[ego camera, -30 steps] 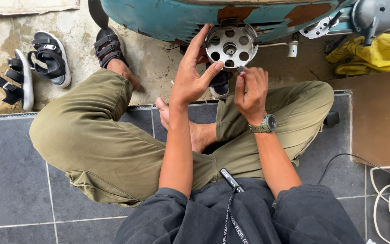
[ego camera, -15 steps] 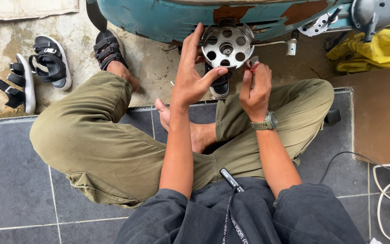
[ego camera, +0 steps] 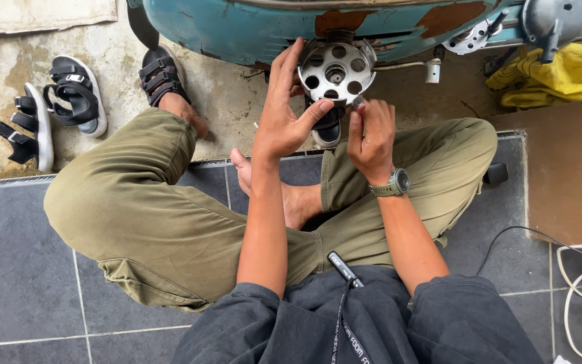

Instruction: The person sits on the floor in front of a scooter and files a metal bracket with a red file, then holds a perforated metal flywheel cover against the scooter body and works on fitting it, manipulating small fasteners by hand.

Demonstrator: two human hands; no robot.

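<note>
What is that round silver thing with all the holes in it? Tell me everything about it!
The round metal disc looks like shiny silver steel, with a ring of round holes around a small hub in the middle. It faces the camera and sits against the underside of the rusty teal vehicle body. The left hand steadies its left edge with spread fingers, and the right hand pinches something small at its lower right rim.

The round perforated metal disc [ego camera: 336, 71] has a dull silvery, brushed look. Behind it, the teal painted metal body panel [ego camera: 250, 30] is chipped, with rough brown rust patches. The olive cloth trousers [ego camera: 149, 222] are matt and creased. The dark grey floor tiles [ego camera: 15, 263] look smooth and satiny; the pale concrete ground [ego camera: 227, 94] is rough and stained.
</note>
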